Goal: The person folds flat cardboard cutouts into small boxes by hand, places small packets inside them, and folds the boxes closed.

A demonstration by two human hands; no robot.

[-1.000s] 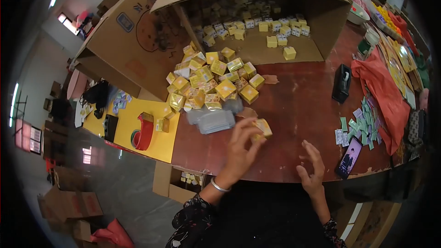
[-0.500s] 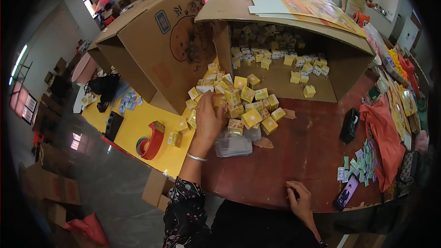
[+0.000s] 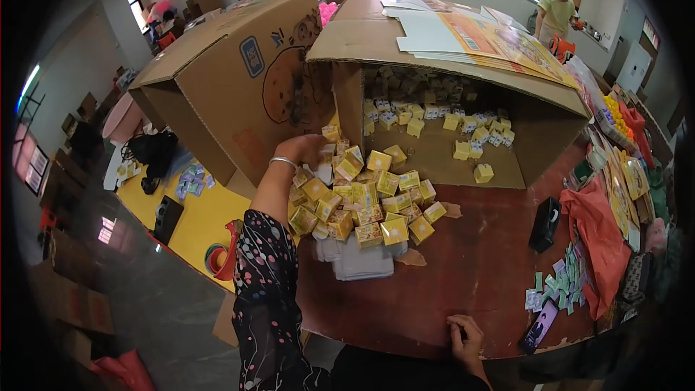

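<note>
My left hand [image 3: 300, 150] reaches to the back left edge of a pile of small yellow boxes [image 3: 355, 195], beside the large carton's opening; its fingertips are smeared and partly hidden. My right hand [image 3: 465, 335] rests at the table's front edge, fingers curled together, with nothing visible in it. Clear plastic pieces [image 3: 362, 259] lie stacked in front of the pile. Inside the open carton [image 3: 449, 51] are many small yellow and white cubes [image 3: 483, 172].
A second carton [image 3: 217, 80] stands at the left. On the right lie a black tape dispenser [image 3: 544, 224], a red bag [image 3: 597, 239], small packets [image 3: 565, 282] and a phone [image 3: 538, 326]. Red tape holder [image 3: 230, 253] sits at the left. Two people are beyond the cartons.
My left hand has gone from the front, where it held a small yellow box, across the pile to its back left. My right hand has lowered to the table edge and curled. The view has tilted up.
</note>
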